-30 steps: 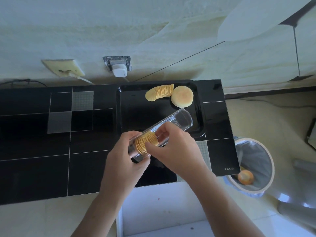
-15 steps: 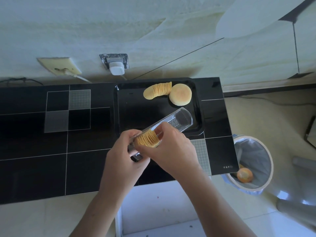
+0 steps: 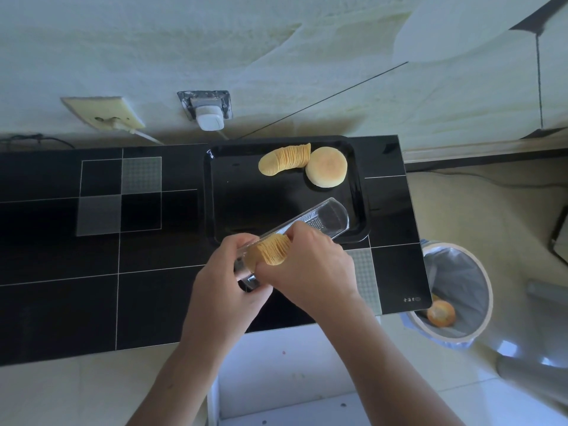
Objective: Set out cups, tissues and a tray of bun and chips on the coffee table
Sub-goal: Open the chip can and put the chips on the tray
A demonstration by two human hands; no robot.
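A short stack of pale, ridged chips (image 3: pixel 270 253) sits in a clear plastic sleeve (image 3: pixel 319 221) held tilted over the black tray's (image 3: pixel 358 192) near edge. The right hand (image 3: pixel 310 269) has its grip pinching the stack; the left hand (image 3: pixel 224 287) is wrapped round the sleeve's lower end. On the tray, more chips (image 3: pixel 285 158) touch a round bun (image 3: pixel 326 167).

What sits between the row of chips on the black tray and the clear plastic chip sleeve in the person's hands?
Nothing: in the head view only bare black tray separates the row of chips from the clear plastic sleeve.
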